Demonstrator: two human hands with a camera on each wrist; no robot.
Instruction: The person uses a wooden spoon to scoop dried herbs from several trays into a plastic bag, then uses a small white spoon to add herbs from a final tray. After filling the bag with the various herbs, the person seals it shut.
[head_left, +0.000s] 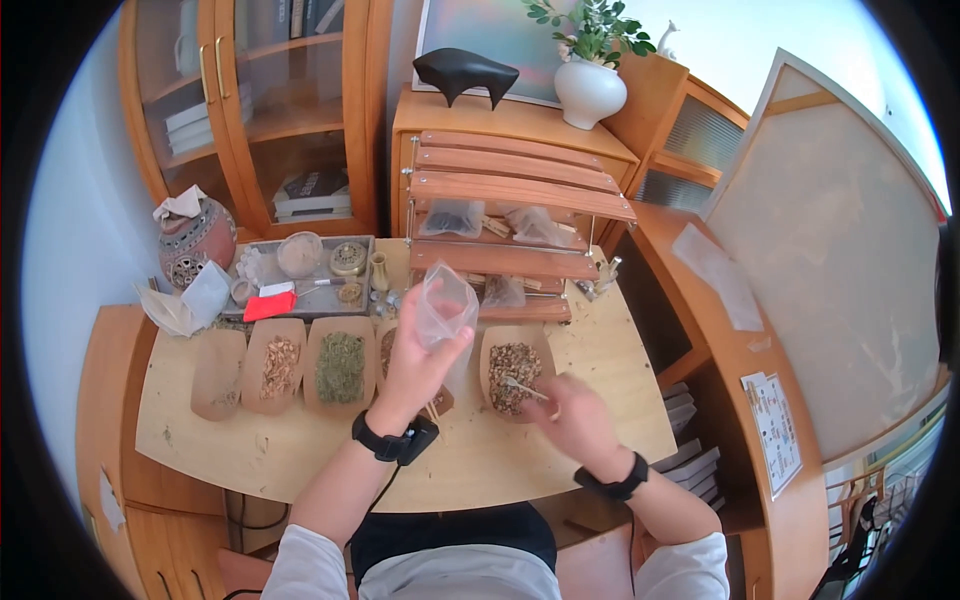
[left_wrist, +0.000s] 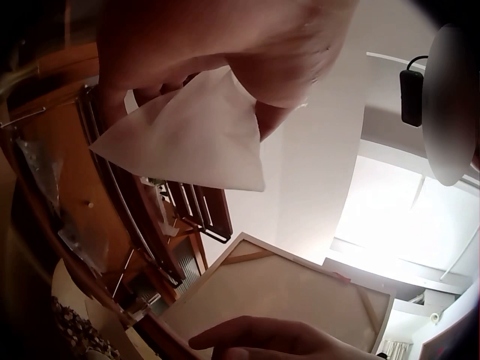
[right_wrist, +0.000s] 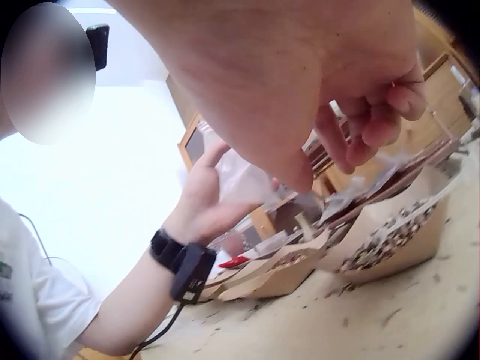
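Observation:
My left hand (head_left: 412, 352) holds up a thin translucent white pouch (head_left: 449, 305), thumb on one side and fingers on the other. In the left wrist view the pouch (left_wrist: 191, 139) hangs with a pointed corner. Fingers of my right hand (head_left: 582, 420) pinch a small light-coloured spoon (head_left: 524, 387) by its handle. The spoon's bowl is over a paper tray (head_left: 487, 352) of chopped brown and pale dried herb pieces (head_left: 512, 368). In the right wrist view my right hand (right_wrist: 300, 97) is beside that tray, fingers curled in.
More paper trays hold green herbs (head_left: 341, 367), orange-brown chips (head_left: 280, 365) and sparse scraps (head_left: 222, 398). Behind stand a wooden rack (head_left: 515, 185) with bagged items and a grey tray (head_left: 365, 290) of small vessels. A red packet (head_left: 270, 305) and a round pot (head_left: 205, 240) are at left.

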